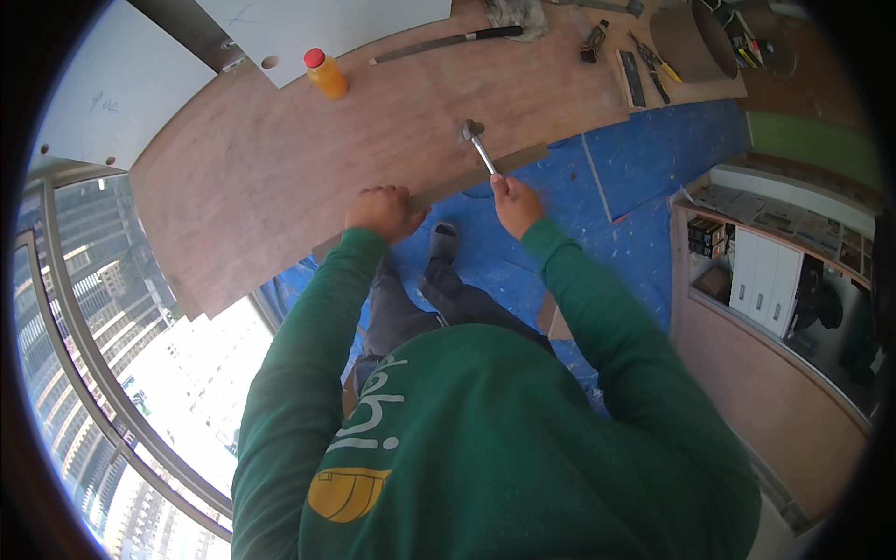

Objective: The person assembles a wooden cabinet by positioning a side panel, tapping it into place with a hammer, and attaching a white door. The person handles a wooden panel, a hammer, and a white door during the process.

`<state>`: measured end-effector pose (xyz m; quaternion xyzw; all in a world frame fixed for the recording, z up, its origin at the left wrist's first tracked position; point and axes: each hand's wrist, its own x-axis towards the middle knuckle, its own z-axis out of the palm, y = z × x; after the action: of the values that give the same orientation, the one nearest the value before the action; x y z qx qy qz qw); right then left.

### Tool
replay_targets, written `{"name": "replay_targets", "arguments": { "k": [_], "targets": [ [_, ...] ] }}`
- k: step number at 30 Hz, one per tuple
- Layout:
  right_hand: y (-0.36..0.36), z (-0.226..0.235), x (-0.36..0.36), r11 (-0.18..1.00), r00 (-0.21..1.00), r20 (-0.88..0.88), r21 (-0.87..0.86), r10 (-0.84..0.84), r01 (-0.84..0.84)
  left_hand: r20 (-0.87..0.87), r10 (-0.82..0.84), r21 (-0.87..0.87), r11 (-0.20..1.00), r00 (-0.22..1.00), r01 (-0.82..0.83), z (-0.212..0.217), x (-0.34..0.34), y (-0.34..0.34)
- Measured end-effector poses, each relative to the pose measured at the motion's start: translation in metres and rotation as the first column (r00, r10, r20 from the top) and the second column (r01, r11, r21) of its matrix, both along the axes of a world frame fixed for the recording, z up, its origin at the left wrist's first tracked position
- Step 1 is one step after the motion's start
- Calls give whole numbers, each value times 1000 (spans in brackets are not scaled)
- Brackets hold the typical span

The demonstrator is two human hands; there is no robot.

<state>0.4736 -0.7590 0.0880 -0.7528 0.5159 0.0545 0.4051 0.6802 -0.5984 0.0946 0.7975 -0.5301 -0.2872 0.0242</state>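
"How are the two hands set?"

"Apart. The right hand (520, 205) is wrapped round the lower end of the hammer (481, 149), with its forearm slanting forward and inward. The left hand (381, 213) lies palm down at the near edge of the board (252, 159), knuckles bent and thumb out toward the right hand. I can't tell how firmly it grips."

"And where is the hammer's head?"

"Ahead of the right hand and a little to its left, over the board. Whether it touches the wood, I can't tell."

"What are they made of?"

"The hammer has a dull, dark head and a shiny, slim shaft. The board is broad, flat and reddish brown, with a faintly mottled face. Between the hands, a narrow, straight wood strip (448, 189) runs along its near edge."

"Anything further out?"

"Ahead of the left hand stands a rounded bottle (327, 77), orange below a red cap. Beyond both hands lies a long, thin metal blade (420, 49) with a black handle. To the right of the right hand, a creased blue sheet (644, 168), flecked with pale spots, covers the floor."
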Motion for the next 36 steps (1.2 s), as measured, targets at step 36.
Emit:
{"name": "replay_targets", "arguments": {
  "k": [36],
  "targets": [
    [29,60,-86,862,929,48,392,-368,321,-29,-24,21,999,999,25,-4,3,0]
  ]
}}
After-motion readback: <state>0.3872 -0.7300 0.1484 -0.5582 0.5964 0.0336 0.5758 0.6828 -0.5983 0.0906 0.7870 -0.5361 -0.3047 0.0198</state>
